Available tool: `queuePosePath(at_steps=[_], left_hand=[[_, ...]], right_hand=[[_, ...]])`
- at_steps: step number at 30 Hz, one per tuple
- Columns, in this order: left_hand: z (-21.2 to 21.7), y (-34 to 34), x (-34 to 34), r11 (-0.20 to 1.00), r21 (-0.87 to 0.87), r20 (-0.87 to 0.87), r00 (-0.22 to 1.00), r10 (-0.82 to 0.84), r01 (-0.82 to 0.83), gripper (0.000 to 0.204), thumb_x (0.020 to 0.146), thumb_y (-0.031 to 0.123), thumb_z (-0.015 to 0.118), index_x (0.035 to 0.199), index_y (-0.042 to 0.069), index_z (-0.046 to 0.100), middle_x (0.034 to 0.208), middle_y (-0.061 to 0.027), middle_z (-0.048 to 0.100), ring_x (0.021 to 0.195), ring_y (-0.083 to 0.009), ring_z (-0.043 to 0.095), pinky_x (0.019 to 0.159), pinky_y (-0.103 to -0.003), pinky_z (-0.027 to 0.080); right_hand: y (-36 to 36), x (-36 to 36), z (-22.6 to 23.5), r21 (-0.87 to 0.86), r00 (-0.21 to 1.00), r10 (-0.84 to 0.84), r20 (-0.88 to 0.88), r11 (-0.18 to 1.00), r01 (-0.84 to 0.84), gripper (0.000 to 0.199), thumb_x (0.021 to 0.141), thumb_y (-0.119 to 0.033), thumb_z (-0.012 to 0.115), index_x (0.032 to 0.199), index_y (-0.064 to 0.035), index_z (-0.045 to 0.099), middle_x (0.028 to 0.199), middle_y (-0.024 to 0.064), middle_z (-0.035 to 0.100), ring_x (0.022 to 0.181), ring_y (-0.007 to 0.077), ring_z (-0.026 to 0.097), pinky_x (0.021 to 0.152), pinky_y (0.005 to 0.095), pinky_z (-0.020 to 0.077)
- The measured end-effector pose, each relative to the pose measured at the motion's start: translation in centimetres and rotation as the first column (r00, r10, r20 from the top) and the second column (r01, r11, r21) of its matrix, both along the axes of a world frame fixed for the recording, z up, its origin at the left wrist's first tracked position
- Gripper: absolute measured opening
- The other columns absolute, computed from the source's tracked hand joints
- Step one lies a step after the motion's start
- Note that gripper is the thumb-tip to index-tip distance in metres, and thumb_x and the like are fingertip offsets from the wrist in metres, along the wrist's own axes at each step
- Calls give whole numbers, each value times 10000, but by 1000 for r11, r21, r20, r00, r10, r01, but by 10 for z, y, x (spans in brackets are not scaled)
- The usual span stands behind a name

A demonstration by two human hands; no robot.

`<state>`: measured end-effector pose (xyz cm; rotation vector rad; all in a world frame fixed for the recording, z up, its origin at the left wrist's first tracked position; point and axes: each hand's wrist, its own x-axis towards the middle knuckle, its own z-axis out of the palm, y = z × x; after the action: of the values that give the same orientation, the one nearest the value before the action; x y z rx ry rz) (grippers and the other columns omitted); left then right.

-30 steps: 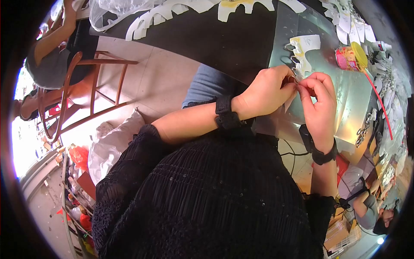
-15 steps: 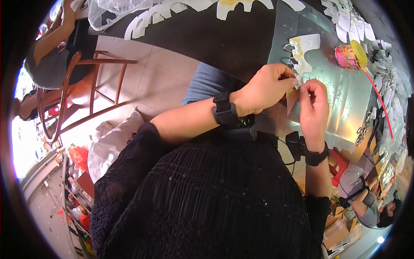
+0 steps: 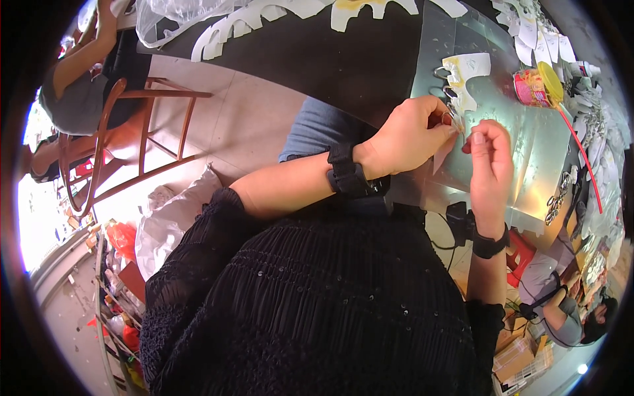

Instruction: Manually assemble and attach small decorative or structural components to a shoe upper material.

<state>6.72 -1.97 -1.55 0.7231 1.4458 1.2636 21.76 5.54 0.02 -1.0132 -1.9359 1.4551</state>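
Note:
My left hand (image 3: 411,135) pinches the lower end of a white scalloped paper strip (image 3: 470,66) between thumb and fingers. The strip has yellowish stains and curves away over a shiny sheet on the table. Small metal rings (image 3: 441,72) stick out along its left edge, and one more ring shows at my left fingertips. A pale pointed flap (image 3: 442,153) hangs below that hand. Just to the right, my right hand (image 3: 490,162) is raised with thumb and fingers pinched together, slightly apart from the strip. Whatever is between those fingertips, if anything, is too small to tell.
A jar (image 3: 529,88) with a yellow lid and a red stick (image 3: 581,155) lies at the right. Linked metal rings (image 3: 552,206) lie below it. More white scalloped strips (image 3: 247,20) line the far edge. A wooden chair (image 3: 142,132) stands left; other people sit left and lower right.
My right hand has pulled back to the right, away from my left fingertips, its fingers still pinched. My left hand stays nearly in place on the strip.

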Motion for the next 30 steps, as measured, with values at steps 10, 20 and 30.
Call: queuePosePath(at_steps=[10,20,30], left_hand=[[-1,-3,6,990,140,-261,964,51,-14,160,783,75,655,893,-23,593,725,-82,616,656,-99,562,603,-252,462],[-2,-3,0,993,113,-274,962,14,17,175,792,90,665,905,-34,613,732,-73,627,681,-108,600,621,-246,478],[3,-1,-8,991,-121,180,983,-29,51,184,830,118,637,925,-40,634,789,-47,641,675,-64,555,602,-199,450]], right_hand=[[5,-14,16,312,968,115,225,932,-183,74,805,7,628,853,4,572,976,85,493,747,153,548,671,255,476],[14,-15,15,129,930,243,277,949,-286,74,808,43,584,846,15,528,988,94,493,740,162,533,680,257,455],[-6,-11,-5,442,989,65,134,889,-118,96,831,40,558,902,-5,512,1052,102,444,704,126,479,670,250,434]])
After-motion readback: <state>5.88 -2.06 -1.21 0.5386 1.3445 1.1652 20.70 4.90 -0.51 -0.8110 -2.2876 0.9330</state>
